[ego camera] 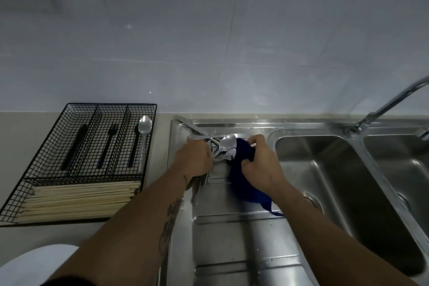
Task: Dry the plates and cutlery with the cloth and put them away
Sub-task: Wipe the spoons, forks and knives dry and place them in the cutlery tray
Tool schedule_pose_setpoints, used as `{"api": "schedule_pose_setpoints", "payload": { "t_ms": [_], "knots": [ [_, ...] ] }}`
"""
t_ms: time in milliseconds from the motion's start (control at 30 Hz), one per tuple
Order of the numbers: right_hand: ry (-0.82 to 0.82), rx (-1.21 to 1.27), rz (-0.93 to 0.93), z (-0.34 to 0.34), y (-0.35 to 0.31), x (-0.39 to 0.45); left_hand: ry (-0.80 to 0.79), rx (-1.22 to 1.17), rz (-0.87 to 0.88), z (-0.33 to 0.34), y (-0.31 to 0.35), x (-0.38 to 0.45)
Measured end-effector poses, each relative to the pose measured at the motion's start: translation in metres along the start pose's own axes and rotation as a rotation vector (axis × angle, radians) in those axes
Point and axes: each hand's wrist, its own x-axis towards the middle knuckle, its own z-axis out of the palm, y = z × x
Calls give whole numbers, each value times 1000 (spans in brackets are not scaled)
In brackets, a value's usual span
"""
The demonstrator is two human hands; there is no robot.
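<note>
both hands [195, 158] on spoons [226, 144], cloth [243, 169]

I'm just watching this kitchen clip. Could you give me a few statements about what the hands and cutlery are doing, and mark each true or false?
1. The right hand holds a dark blue cloth. True.
2. The left hand is idle and holds nothing. False: it grips a bunch of metal cutlery over the draining board.
3. A silver spoon lies in the wire tray. True.
4. The wire tray sits inside the sink basin. False: it stands on the counter, left of the sink.
5. Water runs from the tap. False: no stream shows.
</note>
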Motion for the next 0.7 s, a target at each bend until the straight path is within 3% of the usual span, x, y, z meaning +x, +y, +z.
{"api": "schedule_pose_setpoints", "payload": {
  "t_ms": [300,533,700],
  "knots": [
    [8,25,108,4,16,7,29,-159,-112,-7,2,1],
    [187,56,-29,-10,3,4,49,-281,-123,-29,16,-13],
    [261,98,-110,-22,-22,-7,151,-317,-109,-46,30,-39]
  ]
}}
